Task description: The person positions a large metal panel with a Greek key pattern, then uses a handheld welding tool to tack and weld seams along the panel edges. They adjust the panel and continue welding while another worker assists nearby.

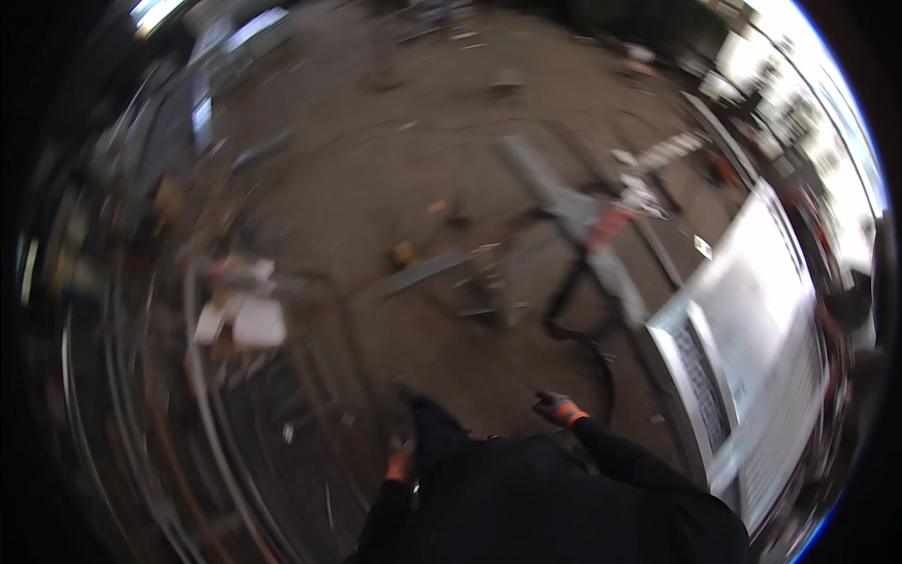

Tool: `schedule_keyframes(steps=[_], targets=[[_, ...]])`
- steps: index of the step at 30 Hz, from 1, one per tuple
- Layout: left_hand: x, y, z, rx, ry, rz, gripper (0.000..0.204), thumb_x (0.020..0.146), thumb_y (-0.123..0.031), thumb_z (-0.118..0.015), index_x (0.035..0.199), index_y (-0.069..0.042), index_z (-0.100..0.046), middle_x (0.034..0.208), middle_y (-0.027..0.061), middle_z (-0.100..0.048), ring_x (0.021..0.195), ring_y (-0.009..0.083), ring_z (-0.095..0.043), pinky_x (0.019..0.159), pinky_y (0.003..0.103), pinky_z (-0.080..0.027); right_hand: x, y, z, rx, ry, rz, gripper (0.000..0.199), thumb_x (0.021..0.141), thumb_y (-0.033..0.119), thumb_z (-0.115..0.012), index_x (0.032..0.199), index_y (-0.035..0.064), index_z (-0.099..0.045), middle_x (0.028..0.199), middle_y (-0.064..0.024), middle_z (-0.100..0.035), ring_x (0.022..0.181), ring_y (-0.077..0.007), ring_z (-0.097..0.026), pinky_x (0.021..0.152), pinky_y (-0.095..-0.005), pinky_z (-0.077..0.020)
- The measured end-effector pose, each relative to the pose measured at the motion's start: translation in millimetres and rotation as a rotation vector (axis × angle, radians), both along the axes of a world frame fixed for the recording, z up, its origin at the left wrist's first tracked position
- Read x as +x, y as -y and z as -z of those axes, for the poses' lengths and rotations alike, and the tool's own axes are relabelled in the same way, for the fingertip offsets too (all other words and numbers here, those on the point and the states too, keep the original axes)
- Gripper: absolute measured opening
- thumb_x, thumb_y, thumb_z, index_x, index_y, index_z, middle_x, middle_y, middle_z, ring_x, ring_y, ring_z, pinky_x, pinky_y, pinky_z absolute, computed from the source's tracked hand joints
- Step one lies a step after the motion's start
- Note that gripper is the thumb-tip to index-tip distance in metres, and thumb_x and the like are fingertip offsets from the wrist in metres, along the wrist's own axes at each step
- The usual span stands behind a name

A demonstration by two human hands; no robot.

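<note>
The picture is heavily blurred by motion. My left hand (399,463) wears a dark glove with an orange cuff and hangs low beside my dark-clothed body; whether it holds anything cannot be made out. My right hand (557,408), gloved the same way, reaches slightly forward over the brown dirt floor (395,179), and nothing is visible in it. A black cable (575,329) lies on the ground just beyond the right hand.
A grey metal frame with a red part (592,230) lies ahead on the floor. A large white panel (752,320) stands at the right. Bent metal rods and white scraps (246,320) pile up at the left. Small debris dots the ground.
</note>
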State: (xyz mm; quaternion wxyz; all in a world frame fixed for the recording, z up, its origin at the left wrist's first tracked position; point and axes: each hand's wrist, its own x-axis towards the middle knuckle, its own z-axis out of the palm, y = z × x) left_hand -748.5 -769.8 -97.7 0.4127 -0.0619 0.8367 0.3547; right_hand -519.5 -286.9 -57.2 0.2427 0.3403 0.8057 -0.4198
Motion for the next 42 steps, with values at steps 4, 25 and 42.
schedule_keyframes(steps=[4,25,42], targets=[[-81,87,21,-0.323,-0.154,0.149,0.080,0.107,-0.050,-0.068,0.167,-0.001,-0.050,0.164,0.0318,-0.057,0.150,0.0464,-0.057,0.122,0.051,-0.048,-219,68,-41,-0.133,-0.069,-0.193,0.067,0.103,0.042,-0.079,0.157,0.0040,-0.063,0.142,-0.0223,-0.077,0.131,-0.0326,-0.075,0.110,-0.0426,-0.0587],[-954,60,-61,0.113,-0.297,-0.199,0.073,0.107,-0.050,-0.075,0.158,0.000,-0.059,0.157,0.0232,-0.068,0.149,0.0385,-0.062,0.125,0.048,-0.048,-1189,113,58,-0.054,-0.331,-0.080,0.051,0.102,0.030,-0.080,0.143,0.0013,-0.073,0.114,-0.0208,-0.084,0.108,-0.0299,-0.082,0.099,-0.0440,-0.0628],[-1702,281,-28,0.097,-0.323,-0.731,0.089,0.102,-0.055,-0.078,0.168,-0.002,-0.050,0.163,0.0287,-0.061,0.154,0.0417,-0.057,0.124,0.047,-0.048,-2246,351,11,0.157,-0.518,-0.868,0.067,0.104,0.037,-0.081,0.158,0.0022,-0.061,0.137,-0.0219,-0.079,0.123,-0.0336,-0.078,0.113,-0.0430,-0.0583]])
